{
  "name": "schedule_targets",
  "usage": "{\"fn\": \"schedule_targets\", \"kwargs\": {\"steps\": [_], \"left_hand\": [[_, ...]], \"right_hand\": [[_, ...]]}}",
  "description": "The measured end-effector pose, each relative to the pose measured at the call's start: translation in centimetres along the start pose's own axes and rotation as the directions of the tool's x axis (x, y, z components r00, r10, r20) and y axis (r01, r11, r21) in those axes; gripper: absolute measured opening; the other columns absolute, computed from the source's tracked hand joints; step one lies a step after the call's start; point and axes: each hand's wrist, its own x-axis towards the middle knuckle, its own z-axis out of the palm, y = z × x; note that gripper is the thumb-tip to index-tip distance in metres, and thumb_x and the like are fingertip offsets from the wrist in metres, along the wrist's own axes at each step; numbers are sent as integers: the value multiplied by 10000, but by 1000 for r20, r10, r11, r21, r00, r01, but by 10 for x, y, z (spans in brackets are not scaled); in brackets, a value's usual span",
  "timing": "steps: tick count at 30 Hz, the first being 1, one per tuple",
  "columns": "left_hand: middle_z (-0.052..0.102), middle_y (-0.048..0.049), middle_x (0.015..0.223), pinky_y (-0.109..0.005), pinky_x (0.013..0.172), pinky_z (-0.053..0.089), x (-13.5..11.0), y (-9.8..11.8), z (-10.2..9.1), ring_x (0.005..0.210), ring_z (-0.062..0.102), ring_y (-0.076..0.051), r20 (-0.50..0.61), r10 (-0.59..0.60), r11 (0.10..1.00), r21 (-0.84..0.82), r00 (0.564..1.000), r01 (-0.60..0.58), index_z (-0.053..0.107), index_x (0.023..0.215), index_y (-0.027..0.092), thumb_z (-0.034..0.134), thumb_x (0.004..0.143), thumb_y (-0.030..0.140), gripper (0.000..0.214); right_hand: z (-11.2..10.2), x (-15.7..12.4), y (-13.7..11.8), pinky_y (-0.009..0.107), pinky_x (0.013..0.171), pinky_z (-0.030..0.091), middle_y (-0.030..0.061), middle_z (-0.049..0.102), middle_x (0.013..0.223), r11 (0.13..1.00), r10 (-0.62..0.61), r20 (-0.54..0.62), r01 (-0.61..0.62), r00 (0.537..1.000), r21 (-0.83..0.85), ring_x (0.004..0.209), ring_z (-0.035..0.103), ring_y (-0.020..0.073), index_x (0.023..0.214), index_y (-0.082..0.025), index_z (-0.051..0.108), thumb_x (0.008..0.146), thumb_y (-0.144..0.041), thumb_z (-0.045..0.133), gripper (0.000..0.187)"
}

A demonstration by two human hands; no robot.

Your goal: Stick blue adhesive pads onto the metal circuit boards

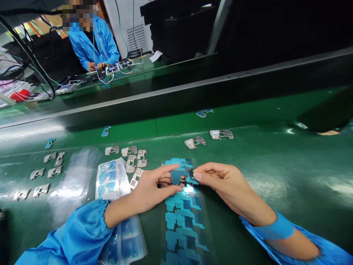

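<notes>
Left hand (pixel 150 187), gripping one blue circuit board (pixel 176 177); right hand (pixel 222 178), finger and thumb pinching its right end; strip of blue film cutouts (pixel 179 217), beneath.

Glare whitens the green table (pixel 268 189).

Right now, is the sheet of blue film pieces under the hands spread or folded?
Spread: the film sheet lies on the green table, its rows of blue pieces showing. Its near end is out of view.
</notes>
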Motion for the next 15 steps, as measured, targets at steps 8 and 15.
{"fn": "schedule_targets", "kwargs": {"steps": [8,15], "left_hand": [[792,-85,1025,-396,890,609,0,10,0,938,759,-249,-2,-77,997,12,997,77,612,1351,201,791,823,303,567],[785,-97,1015,-352,816,625,2,17,1,925,764,-248,2,-106,985,-139,994,105,650,1274,182,827,788,275,526]], "right_hand": [[1,0,-1,301,684,538,65,760,776,999,-28,-3,27,1000,-37,717,667,185,779,-197,792,673,-467,892,307],[0,0,0,302,690,530,54,753,785,996,-47,8,48,999,-75,722,662,180,801,-197,785,720,-469,859,293]]}}
